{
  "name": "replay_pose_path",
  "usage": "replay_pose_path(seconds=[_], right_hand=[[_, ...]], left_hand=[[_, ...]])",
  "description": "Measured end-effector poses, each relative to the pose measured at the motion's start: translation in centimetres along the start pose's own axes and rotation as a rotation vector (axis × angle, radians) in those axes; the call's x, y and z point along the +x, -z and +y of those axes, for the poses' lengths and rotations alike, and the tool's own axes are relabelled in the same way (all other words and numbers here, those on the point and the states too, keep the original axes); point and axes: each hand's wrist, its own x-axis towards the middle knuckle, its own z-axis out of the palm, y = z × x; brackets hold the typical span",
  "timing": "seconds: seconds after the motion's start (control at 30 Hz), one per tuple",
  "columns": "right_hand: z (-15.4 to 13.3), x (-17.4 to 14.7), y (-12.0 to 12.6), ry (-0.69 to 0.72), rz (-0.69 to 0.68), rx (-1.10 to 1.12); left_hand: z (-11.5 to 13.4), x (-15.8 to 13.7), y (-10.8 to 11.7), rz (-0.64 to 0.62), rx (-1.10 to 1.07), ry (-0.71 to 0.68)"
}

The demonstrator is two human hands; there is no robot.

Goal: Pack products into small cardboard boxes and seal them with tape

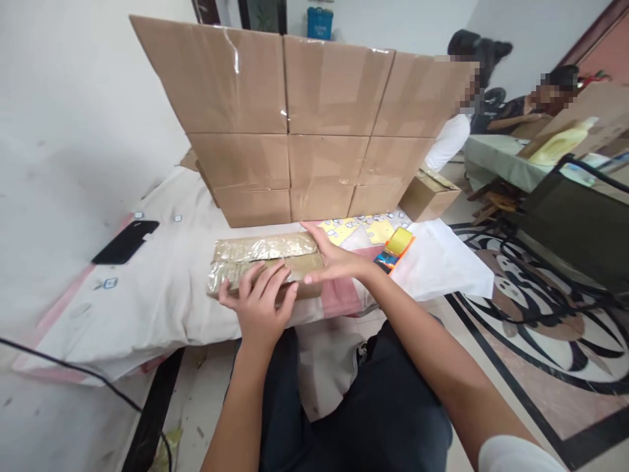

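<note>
A small cardboard box [263,248] with clear tape over its top lies lengthwise near the front edge of the cloth-covered table [162,308]. My left hand [260,301] holds its near side, fingers curled over the top and thumb along the front. Around the right end is my right hand [339,259], thumb at the front corner and fingers reaching to the back. To the right of that hand rests an orange and blue tape dispenser [388,260] with a roll of yellowish tape [400,240].
Stacked cardboard boxes [329,92] form a wall behind the work spot. Another box [430,195] stands at their right. A black phone-like slab [126,242] lies at the left. Two people are at the right back, near another table [496,157] and a dark chair [565,216].
</note>
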Motion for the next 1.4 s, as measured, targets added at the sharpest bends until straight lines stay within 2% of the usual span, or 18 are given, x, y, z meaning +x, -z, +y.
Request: replay_pose_path(seconds=[0.1, 0.23, 0.4, 0.47, 0.53, 0.57, 0.6, 0.63, 0.7, 0.73, 0.8, 0.83, 0.9, 0.97, 1.1, 1.27, 1.33, 1.4], right_hand=[[0.2, -1.7, -1.2, 0.065, 0.013, -0.046], [0.5, -3.8, -2.0, 0.046, 0.124, -0.066], [0.2, -5.3, -2.4, 0.019, 0.199, -0.086], [-0.2, -5.7, -1.8, 0.026, 0.204, -0.100], [-0.2, -6.1, 0.2, 0.036, 0.224, -0.113], [0.2, -6.5, 1.8, 0.032, 0.278, -0.120], [1.0, -6.9, 3.9, 0.017, 0.363, -0.123], [2.2, -7.6, 6.3, -0.021, 0.509, -0.126], [5.8, -9.3, 11.3, -0.135, 0.870, -0.174], [8.0, -10.3, 13.6, -0.198, 0.998, -0.194], [12.7, -12.3, 17.1, -0.371, 1.071, -0.270], [14.9, -13.1, 18.1, -0.448, 1.053, -0.282], [18.5, -14.1, 18.9, -0.512, 1.039, -0.285], [20.6, -14.2, 18.7, -0.562, 1.055, -0.300], [22.3, -13.1, 18.4, -0.641, 1.109, -0.331], [21.8, -11.6, 19.5, -0.590, 1.149, -0.284], [20.2, -10.9, 19.5, -0.557, 1.168, -0.237], [17.4, -10.4, 18.5, -0.467, 1.173, -0.149]], left_hand=[[0.6, 0.0, 0.0, -0.017, -0.012, -0.065], [0.9, 0.0, -0.4, -0.028, 0.030, -0.102], [0.2, 0.2, -1.1, -0.044, 0.032, -0.165], [-0.2, 0.2, -1.5, -0.025, 0.005, -0.221], [-0.6, -0.1, -2.0, 0.033, 0.000, -0.247], [-0.7, -0.2, -2.3, 0.065, 0.003, -0.248], [-0.9, -0.4, -2.5, 0.088, 0.005, -0.246], [-1.1, -0.6, -2.8, 0.105, 0.003, -0.245], [-1.5, -1.0, -3.2, 0.133, -0.010, -0.257], [-1.8, -1.2, -3.4, 0.145, -0.018, -0.265], [-2.2, -1.4, -3.7, 0.165, -0.021, -0.262], [-2.4, -1.5, -3.8, 0.166, -0.018, -0.250], [-2.5, -1.5, -4.0, 0.163, -0.007, -0.236], [-2.7, -1.5, -4.1, 0.169, 0.007, -0.243], [-3.3, -2.0, -4.5, 0.183, 0.004, -0.268], [-3.3, -2.1, -4.8, 0.197, -0.006, -0.277], [-2.7, -1.5, -4.8, 0.187, 0.024, -0.245], [-2.0, -0.8, -4.8, 0.170, 0.077, -0.180]])
